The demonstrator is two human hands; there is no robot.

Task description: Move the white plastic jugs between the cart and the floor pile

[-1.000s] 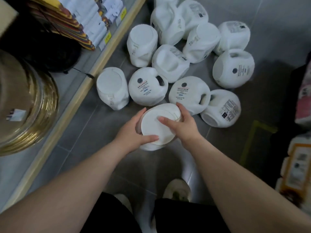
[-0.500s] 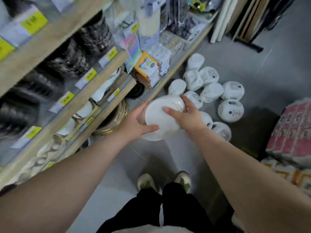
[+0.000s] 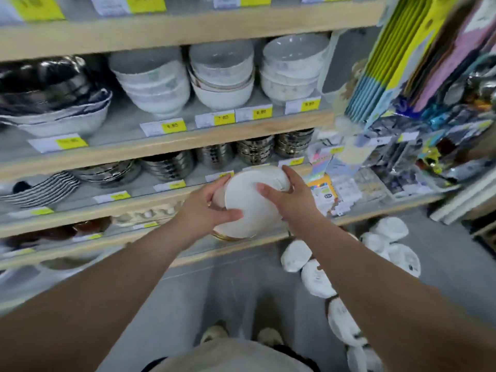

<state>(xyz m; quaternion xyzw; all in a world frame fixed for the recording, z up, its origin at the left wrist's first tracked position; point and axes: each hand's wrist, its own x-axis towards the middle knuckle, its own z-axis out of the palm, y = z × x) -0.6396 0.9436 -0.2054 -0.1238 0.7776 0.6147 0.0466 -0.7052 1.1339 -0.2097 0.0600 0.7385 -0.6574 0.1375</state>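
At far left, dark stacked dishes (image 3: 43, 84) and a fan of striped plates (image 3: 40, 190) sit on the wooden shelves (image 3: 166, 142) of a shop aisle, the view blurred by movement. Beside them stand stacks of white bowls (image 3: 222, 76) above yellow price tags (image 3: 173, 127), with nested steel bowls (image 3: 166, 165) on the shelf below.

At centre a person holds a white plastic jug (image 3: 251, 204) in the air with both hands, its flat round base turned toward the camera, in front of the lower shelves and above the grey floor (image 3: 228, 291). The left hand (image 3: 205, 210) grips the jug's left side, thumb pressed across the base and fingers curled round behind. The right hand (image 3: 291, 201) clasps the right side, thumb on the base and fingers wrapped over the top edge.

Below, the person's pale shoes (image 3: 214, 334) show between the forearms. To the right, more white jugs (image 3: 316, 280) lie scattered on the floor beside the shelf foot. At far right hang packets of coloured cloths (image 3: 386, 63) and other wrapped goods (image 3: 402, 167), too blurred to identify.
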